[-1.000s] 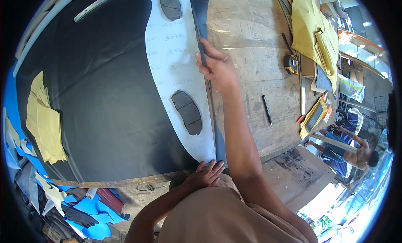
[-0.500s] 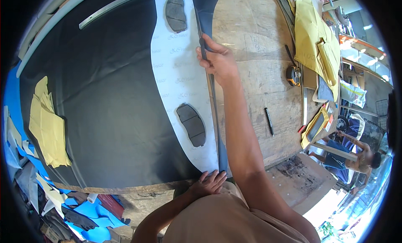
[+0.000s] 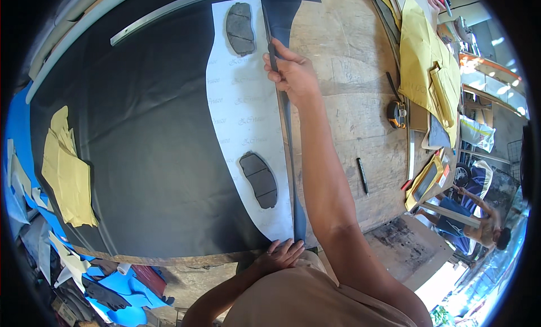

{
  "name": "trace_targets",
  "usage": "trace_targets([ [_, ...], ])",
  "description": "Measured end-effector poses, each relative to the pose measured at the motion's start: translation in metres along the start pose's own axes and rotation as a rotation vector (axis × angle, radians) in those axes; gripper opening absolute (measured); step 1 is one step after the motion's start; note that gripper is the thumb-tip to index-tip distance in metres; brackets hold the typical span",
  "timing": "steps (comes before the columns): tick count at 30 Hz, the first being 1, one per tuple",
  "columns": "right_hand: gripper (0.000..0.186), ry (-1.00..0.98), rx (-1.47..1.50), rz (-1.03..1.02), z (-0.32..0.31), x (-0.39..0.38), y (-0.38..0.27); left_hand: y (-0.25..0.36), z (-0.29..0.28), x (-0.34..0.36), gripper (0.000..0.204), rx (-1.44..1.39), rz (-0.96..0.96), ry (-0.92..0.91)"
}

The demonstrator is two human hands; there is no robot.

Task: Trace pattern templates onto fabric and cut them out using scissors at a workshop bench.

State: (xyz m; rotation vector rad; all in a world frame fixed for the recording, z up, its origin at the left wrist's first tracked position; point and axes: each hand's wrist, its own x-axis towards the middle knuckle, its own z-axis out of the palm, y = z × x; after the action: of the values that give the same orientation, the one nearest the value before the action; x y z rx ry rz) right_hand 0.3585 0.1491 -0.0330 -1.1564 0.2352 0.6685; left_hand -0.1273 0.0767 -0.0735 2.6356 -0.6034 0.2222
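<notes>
A long white paper pattern [image 3: 239,101] with a curved left edge lies on black sheet material [image 3: 152,141]. Two dark brake pads [image 3: 240,28] rest on it, one near each end. My right hand [image 3: 296,73] is closed around a slim dark tool [image 3: 273,56] at the pattern's right edge; its exact kind is unclear. Beside that edge runs a narrow dark strip [image 3: 299,214], with a thin gap of wood showing between. At the near end, my left hand [image 3: 284,252] lies with fingers stretched over the edge of the paper and strip.
On the wooden table [image 3: 344,130] to the right lie a black pen [image 3: 362,176] and a tape measure [image 3: 397,114]. Yellow paper pieces [image 3: 70,169] lie at left, others [image 3: 428,68] at far right. A metal ruler [image 3: 163,12] is at the back. Another person [image 3: 479,225] is at right.
The view has shifted, so the table and its things sit slightly lower. My right hand has moved a little farther along the pattern's edge with the tool. My left hand stays at the near end.
</notes>
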Motion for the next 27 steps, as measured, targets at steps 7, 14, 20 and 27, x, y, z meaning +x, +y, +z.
trace_targets([
  [7, 0.050, 0.009, -0.038, -0.002, 0.006, 0.016, -0.011, 0.003, 0.004, 0.000, 0.045, 0.030, -0.033, 0.019],
  [14, 0.049, -0.010, -0.009, 0.002, 0.006, 0.023, -0.011, 0.004, -0.004, 0.000, 0.043, -0.055, -0.054, -0.075],
  [20, 0.050, -0.015, -0.005, 0.014, 0.005, 0.027, -0.015, -0.006, -0.044, 0.028, 0.042, -0.113, -0.049, -0.282],
  [27, 0.047, -0.041, 0.087, 0.025, 0.007, 0.035, -0.018, -0.036, -0.065, 0.043, 0.047, -0.127, 0.090, -0.343],
])
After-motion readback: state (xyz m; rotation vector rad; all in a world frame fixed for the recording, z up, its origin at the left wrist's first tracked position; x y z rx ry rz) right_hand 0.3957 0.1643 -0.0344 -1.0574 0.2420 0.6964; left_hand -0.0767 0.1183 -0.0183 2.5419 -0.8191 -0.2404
